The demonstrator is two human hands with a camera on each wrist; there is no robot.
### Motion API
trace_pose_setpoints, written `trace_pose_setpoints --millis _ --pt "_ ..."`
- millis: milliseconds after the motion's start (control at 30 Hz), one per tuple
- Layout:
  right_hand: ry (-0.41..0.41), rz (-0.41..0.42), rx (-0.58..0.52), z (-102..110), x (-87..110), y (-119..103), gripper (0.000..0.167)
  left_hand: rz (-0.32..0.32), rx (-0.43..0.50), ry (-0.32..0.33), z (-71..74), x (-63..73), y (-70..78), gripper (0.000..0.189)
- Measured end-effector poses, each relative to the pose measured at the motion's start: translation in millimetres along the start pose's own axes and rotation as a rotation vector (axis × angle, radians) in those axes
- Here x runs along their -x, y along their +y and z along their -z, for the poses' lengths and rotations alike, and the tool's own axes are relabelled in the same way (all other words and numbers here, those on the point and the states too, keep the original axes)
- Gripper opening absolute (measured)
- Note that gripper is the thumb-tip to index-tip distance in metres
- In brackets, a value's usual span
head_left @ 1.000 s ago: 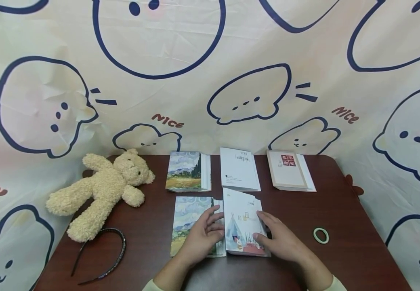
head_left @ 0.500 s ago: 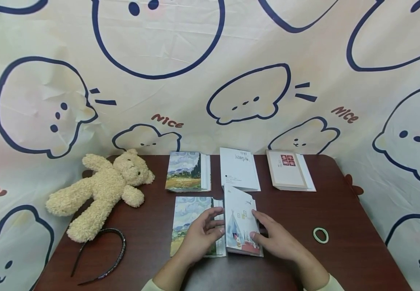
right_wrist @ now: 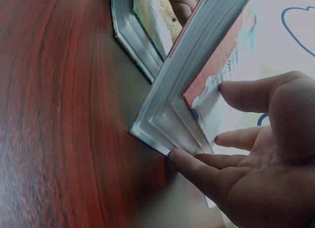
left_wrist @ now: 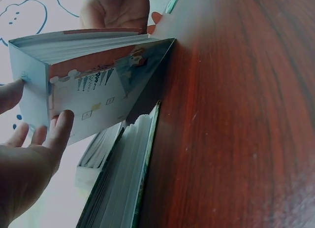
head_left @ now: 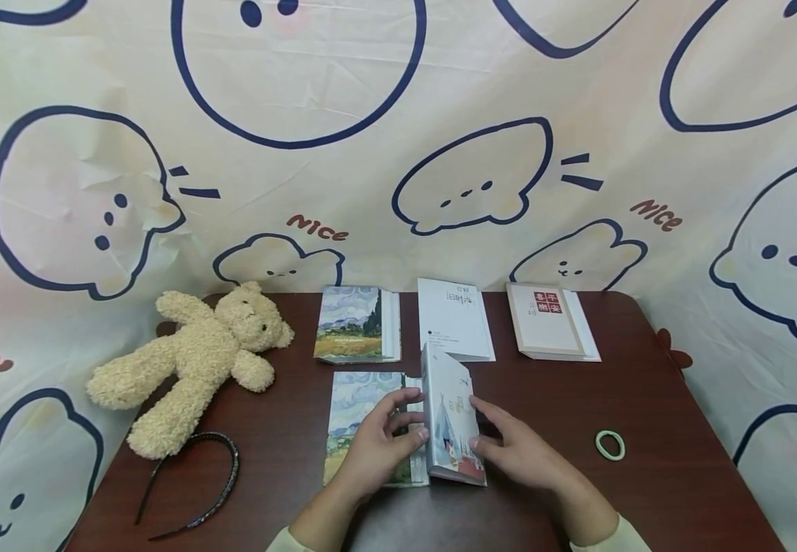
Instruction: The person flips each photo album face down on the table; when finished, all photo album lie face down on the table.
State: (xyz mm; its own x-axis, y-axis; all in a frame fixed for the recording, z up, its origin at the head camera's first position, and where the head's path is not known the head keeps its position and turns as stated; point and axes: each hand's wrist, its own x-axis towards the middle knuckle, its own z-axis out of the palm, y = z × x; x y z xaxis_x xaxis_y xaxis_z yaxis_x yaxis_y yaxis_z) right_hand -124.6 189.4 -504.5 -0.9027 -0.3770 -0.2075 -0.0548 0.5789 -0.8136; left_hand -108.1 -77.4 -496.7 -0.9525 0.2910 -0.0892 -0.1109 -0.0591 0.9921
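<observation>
A white album (head_left: 452, 429) with a drawn tent on its cover stands tilted on the table, spine raised toward the left. My right hand (head_left: 523, 445) grips its free edge, thumb on the cover (right_wrist: 212, 97) and fingers at the opposite edge. With loosely bent, spread fingers, my left hand (head_left: 379, 448) touches the spine (left_wrist: 30, 82) side. Its palm holds nothing. A landscape-painted album (head_left: 353, 418) lies beneath the left hand, partly covered by it. In the right wrist view, the tent album's pages (right_wrist: 172, 97) look glossy.
Behind stand a second landscape album (head_left: 349, 326), a white album (head_left: 454, 318) and a cream album with red characters (head_left: 546, 318). A teddy bear (head_left: 198, 364) and black headband (head_left: 229, 479) lie left on the brown table (head_left: 674, 491). A pale green ring (head_left: 609, 445) lies right.
The tent album has tilted more steeply, its spine rising and its free edge moving left. My right hand has moved left with it. The left hand stays almost in place.
</observation>
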Motion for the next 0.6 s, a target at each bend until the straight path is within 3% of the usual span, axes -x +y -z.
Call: trace_pose_setpoints --millis 367,600 --pt "-0.066 0.038 -0.143 -3.8 -8.9 0.8 0.069 0.021 0.043 0.007 0.8 -0.4 7.4 0.06" --pt "-0.13 0.071 -0.246 -9.6 -12.1 -2.2 0.069 0.005 0.014 0.013 1.7 -0.2 12.2 0.06"
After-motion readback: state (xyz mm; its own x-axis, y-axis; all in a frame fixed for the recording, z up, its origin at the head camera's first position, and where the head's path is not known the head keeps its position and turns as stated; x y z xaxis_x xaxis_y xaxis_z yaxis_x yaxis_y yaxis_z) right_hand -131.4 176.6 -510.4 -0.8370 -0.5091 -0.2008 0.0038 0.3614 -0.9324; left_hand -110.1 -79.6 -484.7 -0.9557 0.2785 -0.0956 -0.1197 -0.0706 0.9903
